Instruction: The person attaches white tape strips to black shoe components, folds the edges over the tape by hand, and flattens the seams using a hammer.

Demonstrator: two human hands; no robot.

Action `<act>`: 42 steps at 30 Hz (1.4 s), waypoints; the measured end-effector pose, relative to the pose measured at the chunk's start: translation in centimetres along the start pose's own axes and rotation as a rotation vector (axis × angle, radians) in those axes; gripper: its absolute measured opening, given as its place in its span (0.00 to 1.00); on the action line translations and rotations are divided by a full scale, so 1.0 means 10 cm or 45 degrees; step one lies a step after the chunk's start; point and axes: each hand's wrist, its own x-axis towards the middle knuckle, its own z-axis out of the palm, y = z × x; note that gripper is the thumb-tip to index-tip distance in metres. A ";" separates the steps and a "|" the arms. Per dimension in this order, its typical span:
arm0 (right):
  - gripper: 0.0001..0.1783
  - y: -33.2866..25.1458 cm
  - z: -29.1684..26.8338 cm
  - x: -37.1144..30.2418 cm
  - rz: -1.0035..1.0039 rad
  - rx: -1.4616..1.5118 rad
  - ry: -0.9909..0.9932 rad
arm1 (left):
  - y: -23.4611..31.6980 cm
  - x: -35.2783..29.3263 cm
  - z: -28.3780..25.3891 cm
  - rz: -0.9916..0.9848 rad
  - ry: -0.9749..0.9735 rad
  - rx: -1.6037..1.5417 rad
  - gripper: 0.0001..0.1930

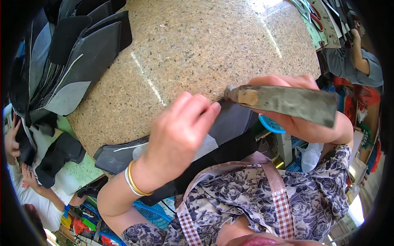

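My left hand (174,133) is closed, with thumb and fingers pinching the upper edge of a dark shoe-upper piece (232,119). The piece lies along the near edge of the stone tabletop (197,49); my hand and wrist cover its middle. Its left end carries a white line and a grey patch. In my right hand (310,133) is a hammer (291,102), whose flat metal head hides most of the fingers and the handle. The rounded striking face is just right of my left fingertips, over the piece's edge. Whether it touches cannot be made out.
A stack of similar dark pieces (88,53) stands at the table's far left. Two people work nearby: one at a green table (84,174) on the left, another (355,65) at the far right. Blue baskets (273,124) sit below the table edge.
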 end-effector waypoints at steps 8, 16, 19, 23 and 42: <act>0.21 0.09 0.07 0.06 -0.035 0.026 -0.085 | -0.05 -0.09 -0.02 -0.188 -0.014 -0.275 0.10; 0.16 0.01 0.13 0.04 -0.019 0.047 -0.139 | 0.04 -0.22 -0.11 -0.278 -0.102 -0.259 0.10; 0.16 -0.02 0.20 0.08 -0.096 -0.032 -0.140 | 0.18 -0.21 -0.04 -0.021 0.024 0.221 0.15; 0.16 0.00 0.24 0.00 -0.103 -0.029 -0.129 | 0.03 -0.27 -0.08 -0.253 -0.012 -0.117 0.11; 0.14 -0.12 0.44 0.07 -0.312 -0.147 0.252 | 0.12 -0.51 -0.09 0.043 0.086 0.273 0.18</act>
